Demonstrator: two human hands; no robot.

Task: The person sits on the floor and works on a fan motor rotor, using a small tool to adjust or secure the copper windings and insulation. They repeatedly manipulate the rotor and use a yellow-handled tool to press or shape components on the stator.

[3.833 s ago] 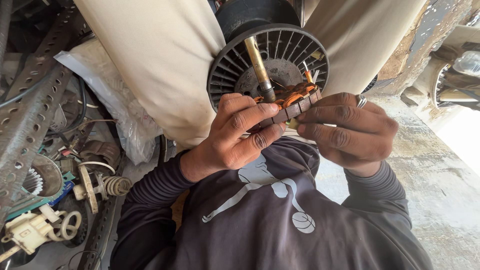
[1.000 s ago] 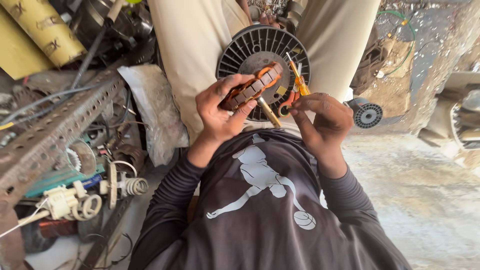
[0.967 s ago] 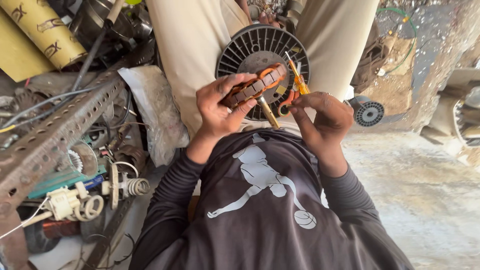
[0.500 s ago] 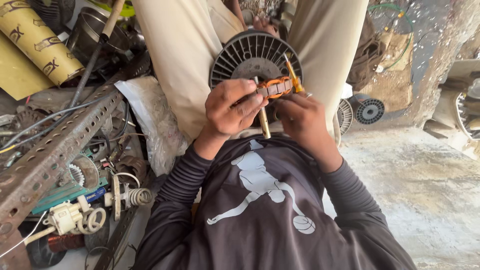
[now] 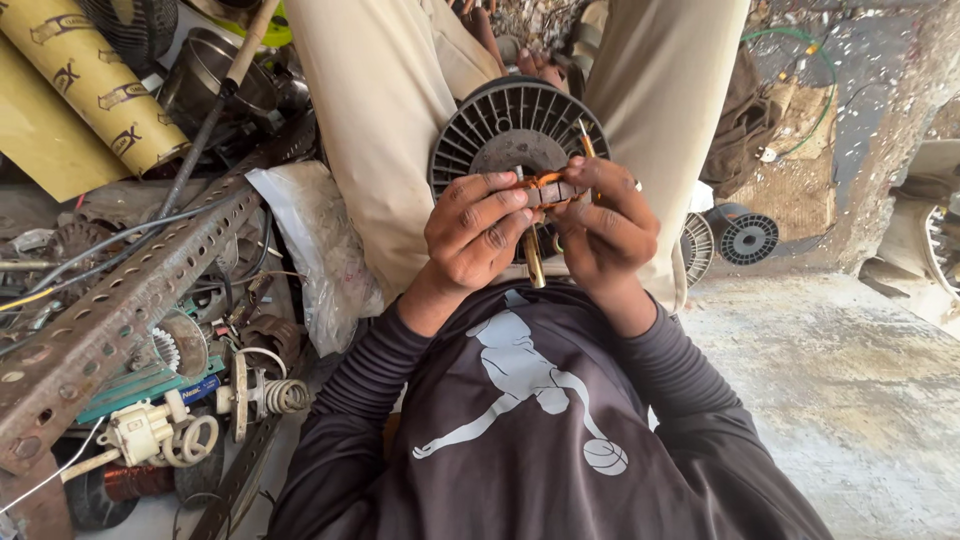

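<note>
Head view, near to far: left hand (image 5: pixel 478 235) and right hand (image 5: pixel 603 225) both grasp a small copper-wound stator (image 5: pixel 549 189), held close over the chest for fine work, brass shaft (image 5: pixel 533 268) hanging below; black finned spool (image 5: pixel 515 125) rests between the knees; cluttered slotted rail (image 5: pixel 130 300) crowds left; bare concrete floor (image 5: pixel 850 370) opens right.

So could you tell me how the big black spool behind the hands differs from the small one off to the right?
The big spool looks far larger than the small spool. The big spool is partly covered by the left hand and right hand; the small spool stands untouched on the floor. The big spool sits between the trouser legs, the small one beside them. Both are black with ribbed round flanges facing the camera.
</note>
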